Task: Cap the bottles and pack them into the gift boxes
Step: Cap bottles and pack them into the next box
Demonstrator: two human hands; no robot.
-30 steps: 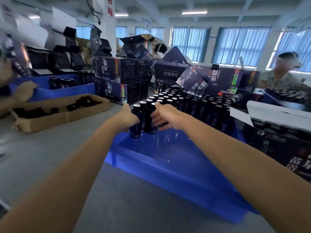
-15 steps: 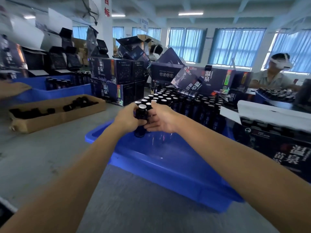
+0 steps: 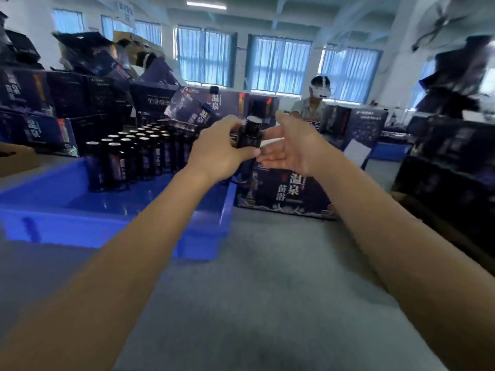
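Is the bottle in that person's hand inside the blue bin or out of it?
Out: the left hand holds the bottle in the air, past the right wall of the bin.

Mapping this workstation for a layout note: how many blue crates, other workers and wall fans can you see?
Blue crates: 2, one near, one far right
Other workers: 1
Wall fans: 1
Total: 4

A: Bottles lifted?
B: One bottle (image 3: 250, 135). One left hand (image 3: 217, 148), one right hand (image 3: 292, 145).
A: And the rest?
B: One blue crate (image 3: 80, 220). The bottles (image 3: 117, 162) in it number well over a dozen, too blurred for an exact count. At least six gift boxes (image 3: 289, 191). One other person (image 3: 310, 105).
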